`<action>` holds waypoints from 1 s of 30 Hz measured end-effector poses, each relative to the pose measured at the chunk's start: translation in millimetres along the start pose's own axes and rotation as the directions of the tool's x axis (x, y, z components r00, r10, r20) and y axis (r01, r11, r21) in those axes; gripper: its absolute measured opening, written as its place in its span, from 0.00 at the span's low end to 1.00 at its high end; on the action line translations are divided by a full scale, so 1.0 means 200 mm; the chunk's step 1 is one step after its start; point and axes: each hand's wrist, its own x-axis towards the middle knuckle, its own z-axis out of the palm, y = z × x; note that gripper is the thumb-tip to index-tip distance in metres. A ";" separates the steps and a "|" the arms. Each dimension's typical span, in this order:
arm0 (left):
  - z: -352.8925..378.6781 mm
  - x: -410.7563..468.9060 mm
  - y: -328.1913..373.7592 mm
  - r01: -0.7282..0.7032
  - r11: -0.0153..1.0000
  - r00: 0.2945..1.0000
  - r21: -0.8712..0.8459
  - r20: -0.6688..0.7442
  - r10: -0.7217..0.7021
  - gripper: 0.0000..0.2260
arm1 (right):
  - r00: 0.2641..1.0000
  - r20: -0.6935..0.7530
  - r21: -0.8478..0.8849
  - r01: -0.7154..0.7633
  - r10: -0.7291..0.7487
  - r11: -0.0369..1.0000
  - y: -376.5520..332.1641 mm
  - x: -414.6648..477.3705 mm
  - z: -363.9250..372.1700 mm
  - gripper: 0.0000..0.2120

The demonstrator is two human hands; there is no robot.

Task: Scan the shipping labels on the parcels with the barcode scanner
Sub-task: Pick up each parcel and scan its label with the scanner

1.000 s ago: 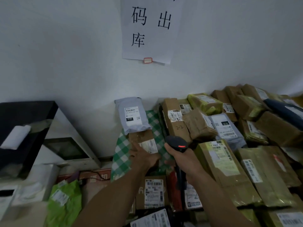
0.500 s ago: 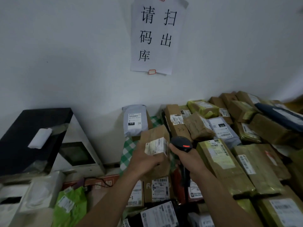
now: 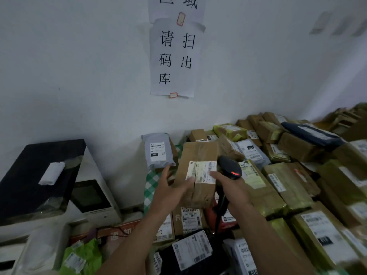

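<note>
My left hand (image 3: 172, 187) grips a brown taped cardboard parcel (image 3: 198, 155) and holds it raised above the pile, its white shipping label (image 3: 201, 171) facing me. My right hand (image 3: 231, 183) grips the black barcode scanner (image 3: 229, 167) just right of the parcel. A red light glows on the scanner's head, and my forefinger lies against the label's right edge. Several more labelled parcels lie beneath and to the right, among them a grey mailer bag (image 3: 157, 150) leaning on the wall.
A black-topped white machine (image 3: 49, 181) stands at the left with a white roll on it. A green bag (image 3: 83, 257) lies at lower left. Brown and yellow-taped parcels (image 3: 288, 181) fill the right side. A paper sign (image 3: 174, 58) hangs on the wall.
My left hand took the brown parcel from the pile by the wall, lifted it and turned its label toward me. The scanner in my right hand came up beside the label.
</note>
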 end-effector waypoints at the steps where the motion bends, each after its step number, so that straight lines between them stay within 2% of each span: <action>1: -0.03 0.02 0.00 0.047 0.998 0.999 -0.035 0.019 -0.046 0.52 | 1.000 0.000 0.023 0.008 -0.008 1.000 -0.01 -0.01 -0.01 0.30; 3: -0.09 0.03 0.02 0.142 0.977 0.987 -0.161 0.099 -0.127 0.47 | 1.000 0.015 0.055 0.022 -0.022 0.998 -0.02 -0.03 -0.03 0.24; 5: -0.11 0.02 0.05 0.176 0.956 0.974 -0.235 0.183 -0.135 0.33 | 0.999 0.028 0.049 0.041 -0.042 0.998 -0.03 -0.05 -0.03 0.27; 7: -0.12 0.02 0.08 0.148 0.953 0.979 -0.263 0.179 -0.102 0.24 | 0.997 0.043 0.027 0.065 -0.066 0.998 -0.04 -0.08 -0.02 0.29; 10: -0.16 0.00 0.14 0.017 0.972 0.997 -0.233 0.080 0.002 0.15 | 0.994 -0.006 -0.024 0.113 -0.114 0.993 -0.05 -0.12 0.00 0.19; 12: -0.23 0.01 0.19 -0.105 0.990 0.994 -0.094 0.021 0.108 0.16 | 0.988 -0.041 -0.080 0.146 -0.150 0.986 -0.06 -0.15 0.01 0.17; 14: -0.31 0.04 0.22 -0.190 0.980 0.981 0.053 -0.015 0.191 0.17 | 0.987 -0.005 -0.162 0.159 -0.162 0.974 -0.10 -0.18 0.01 0.14; 17: -0.41 0.12 0.28 -0.213 0.954 0.974 0.211 -0.032 0.224 0.19 | 0.976 0.109 -0.301 0.211 -0.186 0.930 -0.13 -0.24 0.03 0.09; 20: -0.49 0.18 0.33 -0.211 0.917 0.970 0.339 -0.044 0.239 0.22 | 0.964 0.177 -0.434 0.258 -0.199 0.863 -0.11 -0.28 0.08 0.10; 26: -0.55 0.21 0.40 -0.197 0.885 0.973 0.422 -0.027 0.230 0.21 | 0.944 0.298 -0.611 0.302 -0.141 0.732 -0.07 -0.32 0.15 0.07; 30: -0.57 0.22 0.40 -0.175 0.881 0.977 0.440 -0.034 0.211 0.29 | 0.950 0.292 -0.632 0.279 -0.110 0.723 -0.06 -0.33 0.18 0.09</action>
